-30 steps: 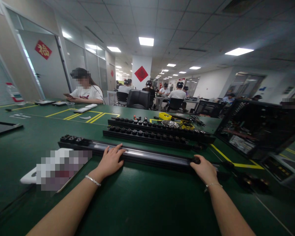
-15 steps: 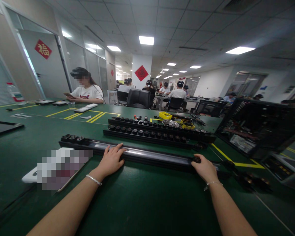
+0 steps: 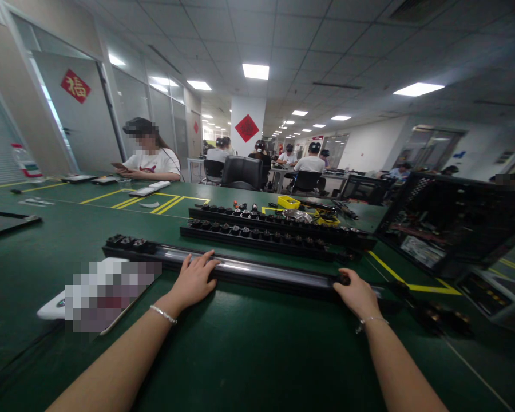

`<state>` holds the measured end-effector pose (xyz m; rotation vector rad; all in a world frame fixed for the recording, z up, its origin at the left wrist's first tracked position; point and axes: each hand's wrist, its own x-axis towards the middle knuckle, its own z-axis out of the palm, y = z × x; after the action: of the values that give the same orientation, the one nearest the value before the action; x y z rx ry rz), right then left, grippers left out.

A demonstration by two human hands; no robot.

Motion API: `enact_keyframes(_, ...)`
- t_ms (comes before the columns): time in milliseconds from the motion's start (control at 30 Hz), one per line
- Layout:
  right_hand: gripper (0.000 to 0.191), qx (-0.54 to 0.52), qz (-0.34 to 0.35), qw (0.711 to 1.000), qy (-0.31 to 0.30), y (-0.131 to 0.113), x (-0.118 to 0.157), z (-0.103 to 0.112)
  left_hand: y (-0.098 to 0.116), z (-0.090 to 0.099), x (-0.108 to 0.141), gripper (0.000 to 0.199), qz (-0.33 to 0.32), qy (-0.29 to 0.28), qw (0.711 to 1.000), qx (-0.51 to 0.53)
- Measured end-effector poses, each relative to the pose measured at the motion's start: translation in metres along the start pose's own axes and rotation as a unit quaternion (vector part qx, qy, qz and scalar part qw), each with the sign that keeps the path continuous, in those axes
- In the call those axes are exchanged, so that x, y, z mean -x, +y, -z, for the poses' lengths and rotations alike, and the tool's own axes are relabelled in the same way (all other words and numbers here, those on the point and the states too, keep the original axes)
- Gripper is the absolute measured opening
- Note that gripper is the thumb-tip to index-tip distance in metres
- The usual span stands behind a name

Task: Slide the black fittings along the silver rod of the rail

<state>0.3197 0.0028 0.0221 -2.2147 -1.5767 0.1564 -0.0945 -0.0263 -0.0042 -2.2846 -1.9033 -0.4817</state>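
A long black channel-shaped rail (image 3: 266, 271) lies across the table in front of me, its inner floor shiny. Several black socket modules (image 3: 131, 243) sit in its left end. My left hand (image 3: 196, 278) rests on the rail just left of its middle, fingers spread over the near edge. At the right end, my right hand (image 3: 357, 293) has thumb and fingers closed around a small black part (image 3: 344, 278) that looks like a socket module; my fingers hide most of it. Beyond lie two similar rails (image 3: 257, 236) carrying rows of socket modules.
Loose black parts (image 3: 433, 315) lie on the right. An open computer case (image 3: 438, 229) stands behind them. Left of my forearm are a white device and a phone, partly blurred. A yellow tray (image 3: 289, 202) is at the back. Across the table sits a person (image 3: 152, 163) holding a phone.
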Motion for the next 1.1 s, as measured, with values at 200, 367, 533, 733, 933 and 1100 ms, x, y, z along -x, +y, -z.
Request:
enact_keyframes(200, 0.051, -0.018, 0.002, 1.000, -0.002, 0.006, -0.002, 0.000, 0.000, 0.000, 0.000, 0.046, 0.000, -0.002, 1.000, 0.003)
enact_keyframes(367, 0.052, -0.004, -0.016, 1.000, -0.019, 0.004, -0.002, 0.002, 0.000, 0.000, 0.000, 0.046, 0.001, -0.003, 1.000, 0.002)
enact_keyframes(533, 0.053, 0.000, -0.016, 1.000, -0.018, 0.001, -0.001, 0.004, 0.000, 0.000, 0.000, 0.047, -0.001, -0.001, 1.000, -0.002)
enact_keyframes(733, 0.053, -0.033, -0.004, 0.999, -0.018, 0.004, 0.000, 0.005, 0.000, 0.000, 0.000, 0.047, -0.001, -0.003, 1.000, -0.006)
enact_keyframes(933, 0.054, 0.012, -0.016, 1.000, -0.006, 0.009, -0.004, 0.005, 0.001, 0.001, 0.000, 0.047, -0.001, -0.006, 1.000, -0.005)
enact_keyframes(1100, 0.054, 0.007, -0.016, 1.000, -0.001, 0.013, -0.006, 0.005, 0.002, 0.001, 0.000, 0.048, 0.001, -0.007, 1.000, -0.012)
